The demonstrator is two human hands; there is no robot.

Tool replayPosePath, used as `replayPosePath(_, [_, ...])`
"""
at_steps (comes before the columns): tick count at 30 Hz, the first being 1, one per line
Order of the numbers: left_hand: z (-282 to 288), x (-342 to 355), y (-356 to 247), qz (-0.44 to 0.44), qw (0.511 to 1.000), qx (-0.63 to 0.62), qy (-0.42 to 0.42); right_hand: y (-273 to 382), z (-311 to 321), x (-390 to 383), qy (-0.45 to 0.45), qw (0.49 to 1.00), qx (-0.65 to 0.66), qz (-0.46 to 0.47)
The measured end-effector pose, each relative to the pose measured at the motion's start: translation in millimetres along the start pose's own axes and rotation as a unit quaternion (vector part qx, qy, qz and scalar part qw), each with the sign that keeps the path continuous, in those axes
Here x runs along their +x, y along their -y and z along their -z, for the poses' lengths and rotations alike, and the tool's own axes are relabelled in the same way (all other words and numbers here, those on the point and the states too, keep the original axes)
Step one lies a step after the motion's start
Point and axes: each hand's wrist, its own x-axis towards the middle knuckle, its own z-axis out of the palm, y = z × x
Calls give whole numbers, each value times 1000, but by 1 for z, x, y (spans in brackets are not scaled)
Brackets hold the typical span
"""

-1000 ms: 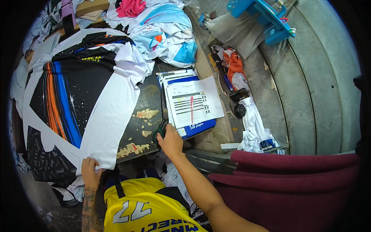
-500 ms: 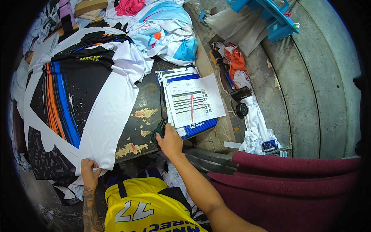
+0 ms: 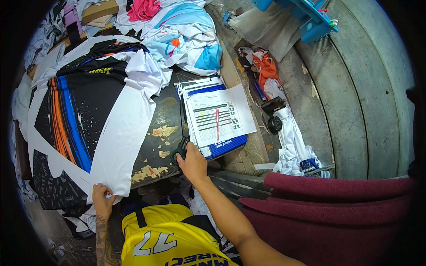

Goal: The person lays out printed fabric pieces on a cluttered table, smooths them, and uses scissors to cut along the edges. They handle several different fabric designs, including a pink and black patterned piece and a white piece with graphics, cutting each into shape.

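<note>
A large printed fabric panel [image 3: 117, 142] with white margins and a black, orange and blue design lies spread over the left of the table. At its near corner, my left hand [image 3: 103, 198] is closed, pinching the white edge between thumb and fingers. My right hand [image 3: 194, 165] grips the dark green handles of a pair of scissors [image 3: 179, 149]. The scissors rest beside a stack of papers, blades pointing away from me. On top of that stack is a printed sheet [image 3: 217, 117] with a table and a red pen stroke, above a blue pad [image 3: 228, 146].
The dark table [image 3: 166, 111] has peeled patches. White and light-blue fabric [image 3: 186, 37] is heaped at its far side. To the right, a ledge holds a black tape roll [image 3: 274, 125] and white cloth strips [image 3: 290, 144]. A maroon towel-like cloth [image 3: 328, 213] covers something at lower right.
The whole view has shifted slightly. Both hands keep the same grips, and the fabric panel and papers lie as before.
</note>
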Motion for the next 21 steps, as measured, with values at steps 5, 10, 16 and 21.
replayPosePath(5, [-1, -1, -1, -9, 1000, -5, -15, 0, -1, 0, -2, 1000, -2, -1])
replayPosePath(10, [-1, -1, -1, 9, 1000, -11, 1, -1, -2, 0, -10, 1000, -3, 9])
replayPosePath(16, [0, 0, -3, 5, 1000, -10, -3, 0, -2, 0, -2, 1000, 0, -1])
replayPosePath(21, [0, -2, -5, -5, 1000, -5, -10, -1, -1, 0, 1, 1000, 0, 3])
